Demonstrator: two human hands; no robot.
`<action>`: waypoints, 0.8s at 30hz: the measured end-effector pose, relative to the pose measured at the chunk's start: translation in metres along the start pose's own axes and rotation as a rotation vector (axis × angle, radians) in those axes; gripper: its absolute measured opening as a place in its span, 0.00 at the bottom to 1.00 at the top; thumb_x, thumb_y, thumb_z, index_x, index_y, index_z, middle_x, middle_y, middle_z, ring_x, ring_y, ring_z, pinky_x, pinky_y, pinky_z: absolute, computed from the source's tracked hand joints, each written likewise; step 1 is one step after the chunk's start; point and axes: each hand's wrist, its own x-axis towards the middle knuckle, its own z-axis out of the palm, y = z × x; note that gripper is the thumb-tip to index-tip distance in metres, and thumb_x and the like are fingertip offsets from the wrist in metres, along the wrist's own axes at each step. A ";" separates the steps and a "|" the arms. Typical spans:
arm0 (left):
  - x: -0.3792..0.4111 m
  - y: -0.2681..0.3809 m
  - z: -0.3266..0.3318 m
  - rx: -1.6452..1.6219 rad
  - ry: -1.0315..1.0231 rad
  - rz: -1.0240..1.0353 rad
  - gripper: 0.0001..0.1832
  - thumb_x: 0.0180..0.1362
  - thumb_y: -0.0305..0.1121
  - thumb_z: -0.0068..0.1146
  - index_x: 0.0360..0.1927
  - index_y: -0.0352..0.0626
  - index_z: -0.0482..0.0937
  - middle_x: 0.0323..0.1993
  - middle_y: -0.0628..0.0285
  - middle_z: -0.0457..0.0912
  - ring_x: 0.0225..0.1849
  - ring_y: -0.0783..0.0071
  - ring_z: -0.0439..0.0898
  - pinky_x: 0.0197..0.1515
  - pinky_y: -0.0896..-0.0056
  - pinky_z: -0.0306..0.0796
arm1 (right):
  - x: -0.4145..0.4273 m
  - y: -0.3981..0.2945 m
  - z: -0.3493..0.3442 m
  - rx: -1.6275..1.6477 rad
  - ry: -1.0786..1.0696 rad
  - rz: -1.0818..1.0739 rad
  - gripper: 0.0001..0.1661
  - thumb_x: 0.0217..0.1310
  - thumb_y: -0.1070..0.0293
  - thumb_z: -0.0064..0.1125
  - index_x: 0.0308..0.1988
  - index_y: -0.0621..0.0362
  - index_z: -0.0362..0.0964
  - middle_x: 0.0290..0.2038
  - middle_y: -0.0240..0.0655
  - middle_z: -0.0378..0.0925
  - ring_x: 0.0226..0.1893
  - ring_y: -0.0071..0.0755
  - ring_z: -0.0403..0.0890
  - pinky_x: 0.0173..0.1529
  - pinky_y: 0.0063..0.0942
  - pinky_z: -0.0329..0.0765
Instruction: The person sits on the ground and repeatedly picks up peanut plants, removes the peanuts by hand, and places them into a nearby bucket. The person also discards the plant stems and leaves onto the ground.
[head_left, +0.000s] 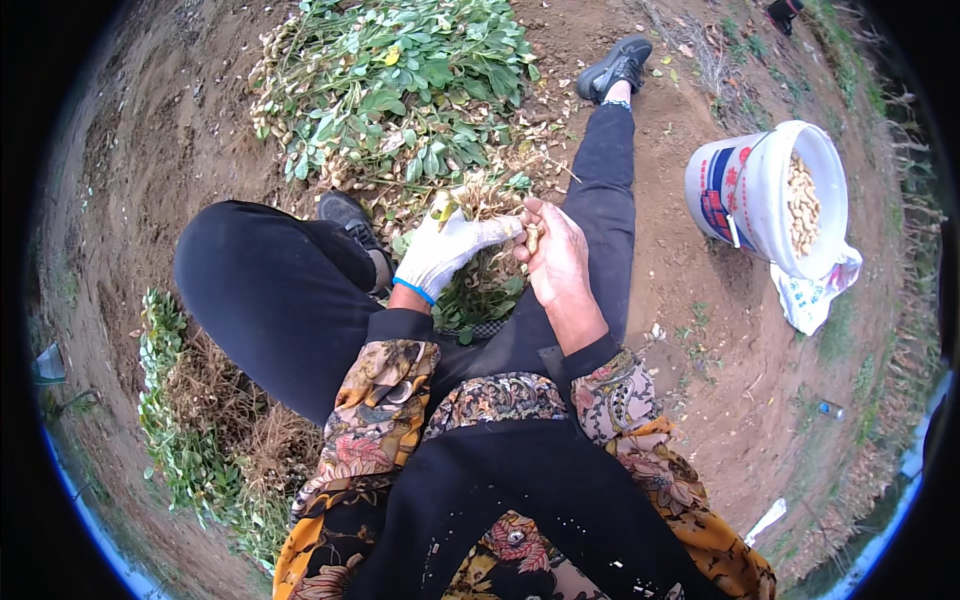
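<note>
My left hand (448, 246), in a white knitted glove with a blue cuff edge, grips a peanut plant by its dry roots (484, 196). Its leafy stems hang down between my legs. My bare right hand (556, 251) is close beside the glove's fingertips, palm turned up. Between its curled fingers lies a peanut pod (533, 238). Beyond my hands, a heap of green peanut plants (420, 82) rests on the soil, with several pods still on the roots at its left side.
A white plastic bucket (731, 187) partly filled with peanuts (803, 206) tilts at the right, beside a white plastic bag (814, 296). Behind my bent left knee lies another pile of plants (225, 405), roots facing me. My right leg (607, 187) stretches forward over bare soil.
</note>
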 end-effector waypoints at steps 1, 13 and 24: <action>0.000 -0.004 -0.001 -0.145 -0.068 0.032 0.17 0.52 0.30 0.65 0.45 0.35 0.78 0.36 0.61 0.84 0.35 0.77 0.80 0.40 0.76 0.74 | 0.002 0.002 -0.001 -0.034 0.017 -0.008 0.16 0.70 0.61 0.44 0.44 0.63 0.68 0.30 0.31 0.70 0.22 0.23 0.71 0.21 0.20 0.68; 0.006 -0.011 0.000 0.534 0.221 0.179 0.15 0.50 0.38 0.64 0.38 0.39 0.81 0.32 0.59 0.84 0.33 0.69 0.82 0.38 0.70 0.74 | -0.002 0.013 -0.001 -0.105 -0.063 -0.025 0.17 0.67 0.71 0.47 0.53 0.66 0.64 0.37 0.35 0.75 0.30 0.24 0.77 0.29 0.18 0.77; 0.016 -0.028 -0.012 0.730 0.318 0.337 0.11 0.48 0.35 0.61 0.34 0.42 0.81 0.30 0.59 0.84 0.31 0.63 0.82 0.37 0.65 0.74 | -0.016 0.008 -0.010 -0.237 -0.196 0.075 0.16 0.65 0.73 0.50 0.50 0.69 0.64 0.35 0.38 0.74 0.29 0.25 0.77 0.29 0.19 0.75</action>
